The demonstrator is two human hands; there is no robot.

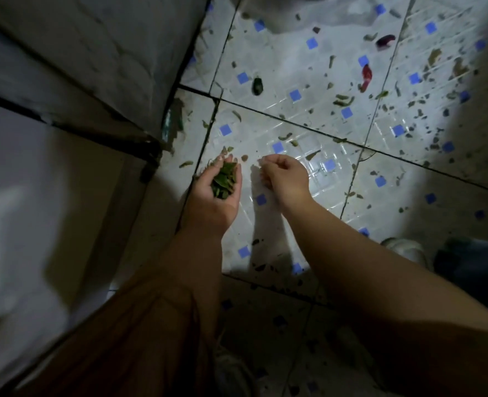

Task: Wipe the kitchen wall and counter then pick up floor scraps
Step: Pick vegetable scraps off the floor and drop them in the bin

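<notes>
My left hand [217,193] is turned palm up low over the tiled floor [303,67], cupped round a small pile of green leaf scraps [224,181]. My right hand [285,179] hovers just to its right, knuckles up, fingers curled loosely downward; nothing shows between them. Green scraps [343,100] lie scattered over the white tiles with blue squares. Farther off lie a red peel piece [366,77], a dark red piece [385,41] and a dark green chunk [257,85].
A tiled counter base or wall [65,81] with dark joints rises along the left, its corner near my left hand. My shoe [406,249] is at the right. The near floor lies in shadow.
</notes>
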